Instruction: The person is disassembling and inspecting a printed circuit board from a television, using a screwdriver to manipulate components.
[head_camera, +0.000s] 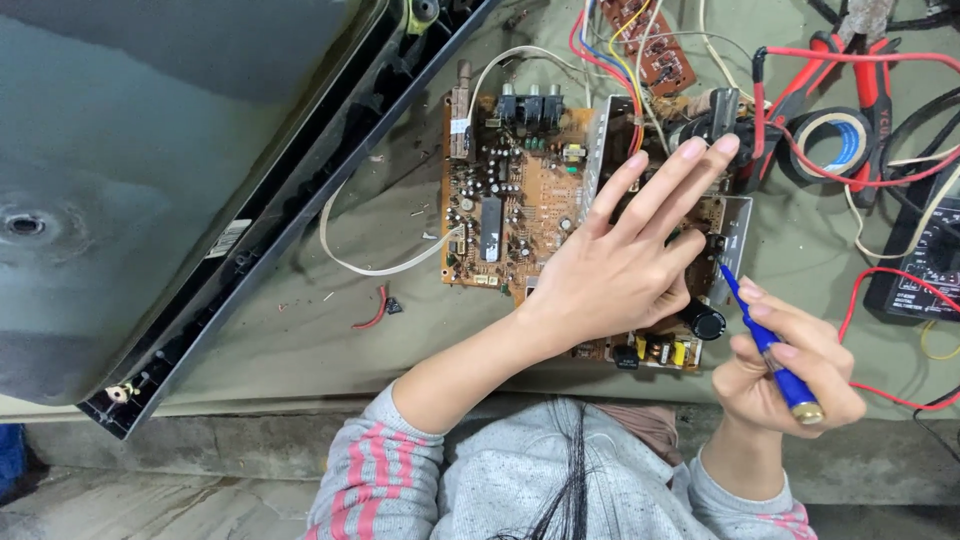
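Observation:
An orange circuit board (510, 210) with many small parts lies flat on the grey-green work surface. My left hand (625, 255) rests on the board's right half, fingers spread and pointing up toward a black component (715, 125). My right hand (785, 375) grips a blue-handled screwdriver (770, 350); its tip points up-left at a spot on the board just below my left thumb. A black cylindrical capacitor (705, 320) stands beside the tip.
A large tube television (150, 170) lies face down at the left. At the right are a roll of tape (835, 145), red-handled pliers (870, 70), a black multimeter (925, 255) with red leads, and a small brown board (650, 40).

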